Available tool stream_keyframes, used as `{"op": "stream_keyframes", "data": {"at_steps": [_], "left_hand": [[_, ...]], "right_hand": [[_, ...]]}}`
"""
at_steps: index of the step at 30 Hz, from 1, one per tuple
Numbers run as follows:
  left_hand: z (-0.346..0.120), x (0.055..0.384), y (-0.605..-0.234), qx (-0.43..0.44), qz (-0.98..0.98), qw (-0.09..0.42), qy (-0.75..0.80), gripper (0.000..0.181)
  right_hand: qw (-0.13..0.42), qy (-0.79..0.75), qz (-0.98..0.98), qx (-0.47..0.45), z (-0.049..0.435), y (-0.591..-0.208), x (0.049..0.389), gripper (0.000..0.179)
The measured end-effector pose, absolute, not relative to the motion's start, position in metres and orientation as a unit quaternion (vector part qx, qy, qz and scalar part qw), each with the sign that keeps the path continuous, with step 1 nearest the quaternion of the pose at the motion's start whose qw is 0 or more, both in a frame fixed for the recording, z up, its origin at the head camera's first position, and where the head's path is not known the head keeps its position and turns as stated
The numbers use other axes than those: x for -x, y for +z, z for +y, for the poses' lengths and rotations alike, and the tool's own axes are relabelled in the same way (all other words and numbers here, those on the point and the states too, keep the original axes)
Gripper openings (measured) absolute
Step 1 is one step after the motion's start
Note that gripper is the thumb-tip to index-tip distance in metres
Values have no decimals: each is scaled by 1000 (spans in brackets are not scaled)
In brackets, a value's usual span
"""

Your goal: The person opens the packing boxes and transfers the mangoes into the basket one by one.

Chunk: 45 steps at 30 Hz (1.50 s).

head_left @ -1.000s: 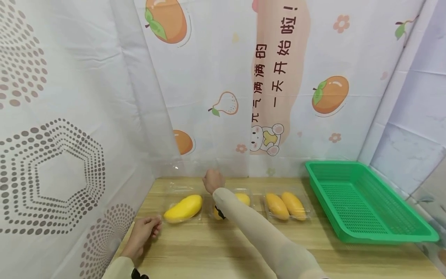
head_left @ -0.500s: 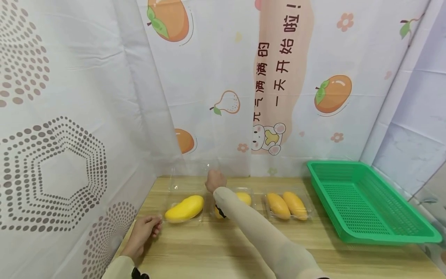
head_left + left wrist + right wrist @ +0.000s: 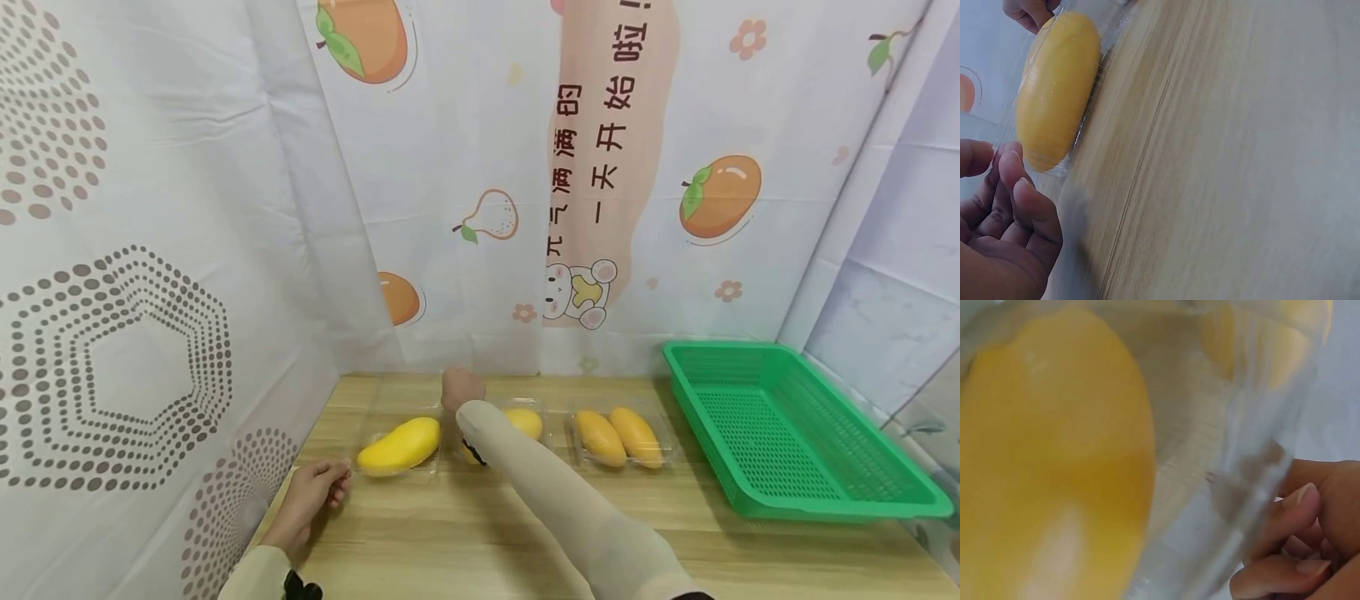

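A bright yellow mango (image 3: 401,447) lies in a clear plastic box (image 3: 434,469) at the table's left side. My left hand (image 3: 311,496) pinches the near left edge of this box; in the left wrist view its thumb and fingertips meet on the thin plastic. At the box's back right corner, my right hand (image 3: 461,389) holds the clear lid (image 3: 405,402) with curled fingers. The lid is hard to see against the table and curtain. In the right wrist view the fingers (image 3: 1279,575) curl beside a plastic wall, partly seen through it.
Under my right forearm stands a second clear box with yellow mangoes (image 3: 525,422), partly hidden. A third box to its right holds two orange mangoes (image 3: 600,439). An empty green basket (image 3: 832,505) stands at the right. A printed curtain (image 3: 480,283) closes off the back and left.
The clear lid, standing up behind the mango half a second ago, now shows lower and fainter. My right hand stays at the same corner. My left hand has hardly moved.
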<state>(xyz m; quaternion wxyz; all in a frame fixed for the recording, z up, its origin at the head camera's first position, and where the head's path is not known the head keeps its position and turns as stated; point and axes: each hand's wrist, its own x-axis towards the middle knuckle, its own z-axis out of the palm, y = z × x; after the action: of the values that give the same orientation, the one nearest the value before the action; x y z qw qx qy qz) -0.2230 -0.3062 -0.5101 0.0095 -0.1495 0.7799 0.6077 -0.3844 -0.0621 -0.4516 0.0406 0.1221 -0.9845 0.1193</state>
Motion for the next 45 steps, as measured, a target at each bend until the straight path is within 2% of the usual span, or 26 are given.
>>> {"op": "stream_keyframes", "data": {"at_steps": [8,18,24,28,35,45], "left_hand": [[-306,224,-512,142,784,21,604,32],[-306,225,-513,146,780,20,609,29],[-306,224,-513,138,786,25,602,31],[-306,225,-512,138,787,23,601,31],[-308,225,-511,141,783,33,604,33],[-306,224,-509,143,774,37,616,34]], "right_hand": [[60,98,-984,-134,-63,-454,382,18],[71,70,-982,-158,-62,-453,379,14],[113,63,-968,-213,-62,-449,369,23],[128,60,-956,-258,-64,-439,358,21],[37,100,-948,-299,-63,-429,345,31],[-40,136,-927,-348,-55,-433,341,51]]}}
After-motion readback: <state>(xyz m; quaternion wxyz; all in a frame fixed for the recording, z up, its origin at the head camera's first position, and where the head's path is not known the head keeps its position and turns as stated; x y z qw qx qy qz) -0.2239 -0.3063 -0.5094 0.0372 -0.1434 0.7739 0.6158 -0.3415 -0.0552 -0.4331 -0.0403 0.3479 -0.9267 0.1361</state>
